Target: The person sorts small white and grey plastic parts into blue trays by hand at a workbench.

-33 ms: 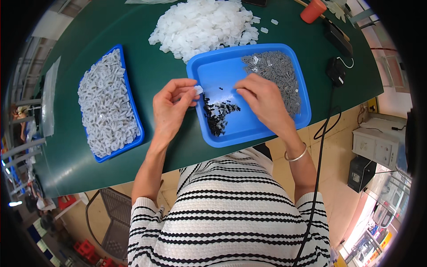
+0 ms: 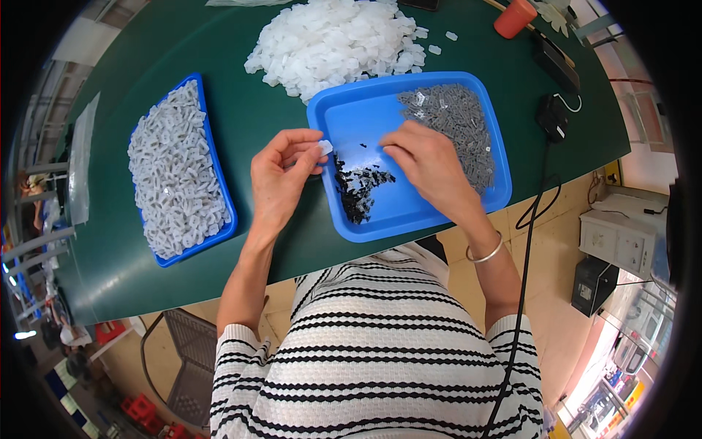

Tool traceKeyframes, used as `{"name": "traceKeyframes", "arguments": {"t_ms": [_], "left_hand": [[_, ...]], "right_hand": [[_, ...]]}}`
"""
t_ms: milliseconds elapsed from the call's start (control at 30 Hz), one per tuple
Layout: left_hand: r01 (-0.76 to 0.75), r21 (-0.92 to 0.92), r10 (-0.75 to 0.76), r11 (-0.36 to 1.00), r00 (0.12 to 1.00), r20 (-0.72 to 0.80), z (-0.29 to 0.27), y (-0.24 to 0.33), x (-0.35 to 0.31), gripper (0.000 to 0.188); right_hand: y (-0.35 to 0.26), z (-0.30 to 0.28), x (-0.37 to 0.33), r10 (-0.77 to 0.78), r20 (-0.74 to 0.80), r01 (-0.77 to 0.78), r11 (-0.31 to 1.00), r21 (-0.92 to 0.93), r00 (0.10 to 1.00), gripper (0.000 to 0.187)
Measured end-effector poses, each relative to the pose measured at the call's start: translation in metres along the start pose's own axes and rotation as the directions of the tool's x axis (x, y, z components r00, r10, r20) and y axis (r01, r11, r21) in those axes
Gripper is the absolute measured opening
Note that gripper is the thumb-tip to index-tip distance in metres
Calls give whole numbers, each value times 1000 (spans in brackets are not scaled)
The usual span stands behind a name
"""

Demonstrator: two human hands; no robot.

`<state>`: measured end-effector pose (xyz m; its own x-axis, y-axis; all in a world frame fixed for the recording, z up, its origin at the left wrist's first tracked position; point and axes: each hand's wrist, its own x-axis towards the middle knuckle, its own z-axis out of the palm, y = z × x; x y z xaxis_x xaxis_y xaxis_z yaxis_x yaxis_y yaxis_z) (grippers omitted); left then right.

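Note:
Between thumb and fingers, my left hand [image 2: 281, 175] pinches a small translucent white plastic piece [image 2: 325, 148] at the left rim of a blue tray [image 2: 409, 225]. Over the tray's middle, my right hand [image 2: 431, 168] is closed with thumb and forefinger together; whatever is between their tips is too small to make out. Small black parts [image 2: 356, 197] lie in the tray's near left corner, one stray bit apart from them. Many small grey parts [image 2: 461, 121] fill its right side, partly hidden behind my right hand.
A heap of translucent white plastic pieces [image 2: 333, 44] lies behind the tray. At left stands a second blue tray [image 2: 223, 192] full of pale grey pieces [image 2: 175, 175]. A red cup-like object [image 2: 515, 18] is at the far right. A black cable [image 2: 528, 271] hangs beside my right arm.
My right hand has shifted slightly to the left, toward my left hand. My left hand and the plastic piece stay in place.

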<state>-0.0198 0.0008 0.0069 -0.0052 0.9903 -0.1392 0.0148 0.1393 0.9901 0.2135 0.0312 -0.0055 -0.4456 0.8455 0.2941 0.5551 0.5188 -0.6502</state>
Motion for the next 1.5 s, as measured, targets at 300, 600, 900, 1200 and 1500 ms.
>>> {"name": "traceKeyframes", "arguments": {"t_ms": [300,600,900,1200,1500], "left_hand": [[4,-19,-4,1000,1000,14,3,-4,-2,17],[21,-134,-20,991,1000,3,16,-9,-5,18],[-51,-169,45,984,998,-38,26,-11,6,17],[-50,-113,36,992,992,-117,8,-8,-4,17],[-131,120,146,984,981,-130,14,-11,-17,17]], "right_hand": [[-18,41,24,-167,135,210,868,-450,977,4],[-18,12,13,328,166,-355,682,639,930,4],[-13,10,5,425,-85,-300,753,585,901,4],[-15,2,-14,-68,89,78,990,-119,994,13],[-4,10,7,-43,148,67,984,-163,988,8]]}}
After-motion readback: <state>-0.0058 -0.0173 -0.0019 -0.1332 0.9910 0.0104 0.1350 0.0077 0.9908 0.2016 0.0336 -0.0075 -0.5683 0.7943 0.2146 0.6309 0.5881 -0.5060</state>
